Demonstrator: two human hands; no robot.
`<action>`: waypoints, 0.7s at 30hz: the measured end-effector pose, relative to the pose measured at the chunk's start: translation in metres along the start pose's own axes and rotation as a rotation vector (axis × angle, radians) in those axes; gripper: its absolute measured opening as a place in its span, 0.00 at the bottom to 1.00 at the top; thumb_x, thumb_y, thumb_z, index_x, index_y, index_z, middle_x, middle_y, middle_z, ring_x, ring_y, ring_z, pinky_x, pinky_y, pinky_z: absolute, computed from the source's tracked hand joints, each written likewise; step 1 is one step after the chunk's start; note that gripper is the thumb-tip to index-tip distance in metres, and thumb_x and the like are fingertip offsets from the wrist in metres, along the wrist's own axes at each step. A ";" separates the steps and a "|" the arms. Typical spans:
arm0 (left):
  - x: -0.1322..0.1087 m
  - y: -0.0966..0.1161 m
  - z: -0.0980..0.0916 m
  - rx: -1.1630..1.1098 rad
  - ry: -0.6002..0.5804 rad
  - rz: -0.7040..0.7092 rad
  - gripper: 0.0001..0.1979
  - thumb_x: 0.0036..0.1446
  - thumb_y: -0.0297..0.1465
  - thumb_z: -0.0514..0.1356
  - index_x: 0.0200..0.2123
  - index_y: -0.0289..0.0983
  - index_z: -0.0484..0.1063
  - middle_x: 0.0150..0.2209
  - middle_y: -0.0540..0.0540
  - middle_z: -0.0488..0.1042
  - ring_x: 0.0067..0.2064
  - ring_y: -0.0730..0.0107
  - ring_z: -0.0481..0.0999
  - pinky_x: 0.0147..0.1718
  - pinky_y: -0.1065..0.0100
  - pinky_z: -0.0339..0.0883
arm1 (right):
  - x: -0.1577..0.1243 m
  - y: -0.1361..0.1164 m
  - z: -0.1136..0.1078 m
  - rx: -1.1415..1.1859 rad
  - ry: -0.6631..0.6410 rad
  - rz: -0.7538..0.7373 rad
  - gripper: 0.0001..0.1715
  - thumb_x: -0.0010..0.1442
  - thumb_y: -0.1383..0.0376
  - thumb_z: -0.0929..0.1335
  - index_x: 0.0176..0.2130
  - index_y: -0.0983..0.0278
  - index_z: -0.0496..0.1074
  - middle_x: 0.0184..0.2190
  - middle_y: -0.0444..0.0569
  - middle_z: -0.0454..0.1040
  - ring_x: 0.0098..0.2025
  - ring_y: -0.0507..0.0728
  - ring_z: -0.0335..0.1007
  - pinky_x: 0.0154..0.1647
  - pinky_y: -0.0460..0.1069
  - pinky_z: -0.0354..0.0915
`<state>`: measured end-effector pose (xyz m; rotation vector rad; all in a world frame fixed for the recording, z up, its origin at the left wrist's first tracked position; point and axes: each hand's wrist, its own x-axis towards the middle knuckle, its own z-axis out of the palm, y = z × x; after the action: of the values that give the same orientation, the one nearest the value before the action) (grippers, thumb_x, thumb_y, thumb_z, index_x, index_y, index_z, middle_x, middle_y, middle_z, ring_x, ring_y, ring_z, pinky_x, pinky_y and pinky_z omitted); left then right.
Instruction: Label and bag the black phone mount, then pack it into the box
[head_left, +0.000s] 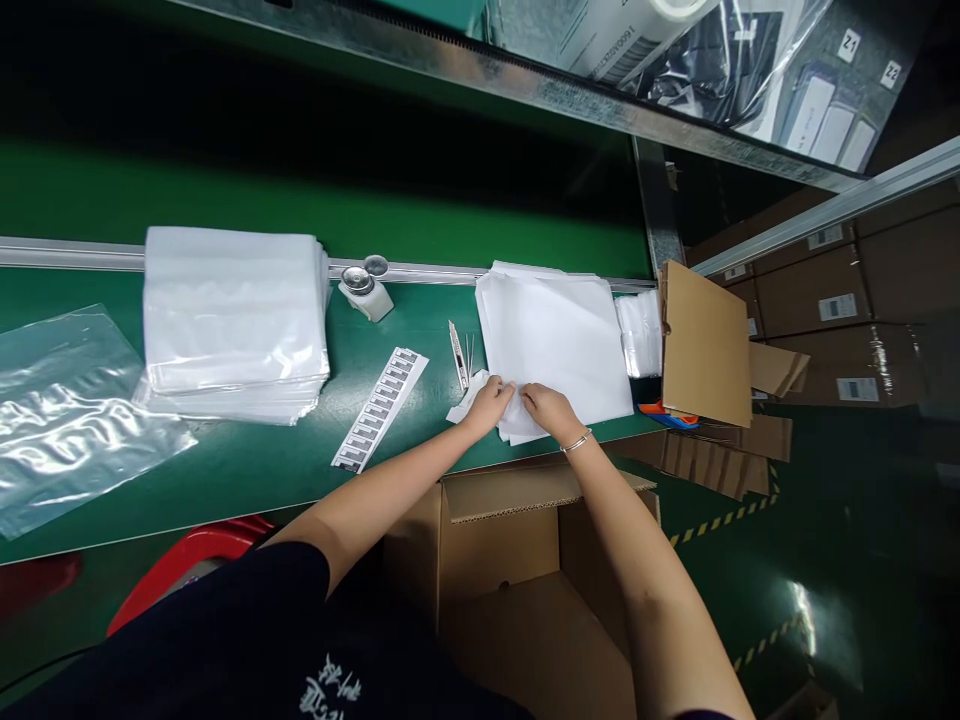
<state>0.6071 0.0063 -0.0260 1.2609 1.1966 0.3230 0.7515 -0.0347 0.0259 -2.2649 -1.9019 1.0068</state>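
Observation:
A stack of thin white sheets or bags (pixel 559 335) lies on the green table, its near edge rumpled. At that near edge my left hand (pixel 491 403) is closed, with the fingertips pinching thin white material. Close on its right, my right hand (pixel 550 410) also pinches the white material, thumb and fingers together. What lies right between the fingertips is small and partly hidden. Left of the hands are a utility knife (pixel 457 355) and thin metal tweezers (pixel 469 355). A strip of printed labels (pixel 380 410) lies farther left.
A stack of clear plastic bags (pixel 236 315) and a loose clear bag (pixel 75 420) lie left. A white pump bottle (pixel 367 295) stands behind the labels. Below the table edge is an open cardboard box (pixel 517 600). Cardboard pieces (pixel 705 345) stand right; a metal shelf (pixel 525 75) overhangs.

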 end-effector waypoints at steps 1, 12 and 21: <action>0.000 0.001 0.001 -0.036 0.010 -0.016 0.12 0.63 0.39 0.58 0.38 0.34 0.70 0.34 0.49 0.72 0.36 0.68 0.73 0.40 0.61 0.69 | -0.002 -0.003 -0.004 0.012 0.006 0.012 0.12 0.62 0.71 0.63 0.41 0.66 0.74 0.40 0.54 0.78 0.40 0.58 0.72 0.40 0.49 0.64; -0.014 0.094 -0.018 -0.561 -0.124 -0.001 0.13 0.51 0.31 0.61 0.41 0.33 0.72 0.32 0.47 0.77 0.29 0.69 0.76 0.30 0.68 0.69 | -0.166 -0.049 -0.026 1.184 0.058 0.301 0.30 0.59 0.42 0.66 0.42 0.64 0.77 0.42 0.57 0.79 0.42 0.60 0.77 0.42 0.54 0.72; -0.175 0.096 -0.062 -0.566 -0.352 0.224 0.25 0.51 0.39 0.66 0.51 0.35 0.71 0.45 0.42 0.78 0.46 0.58 0.77 0.47 0.60 0.70 | -0.210 -0.087 -0.038 1.744 0.834 0.131 0.43 0.57 0.42 0.67 0.63 0.59 0.62 0.62 0.53 0.66 0.63 0.63 0.62 0.64 0.62 0.59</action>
<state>0.5223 -0.0585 0.1537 0.9013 0.6011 0.5362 0.6825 -0.1837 0.1874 -1.2115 -0.1370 0.8278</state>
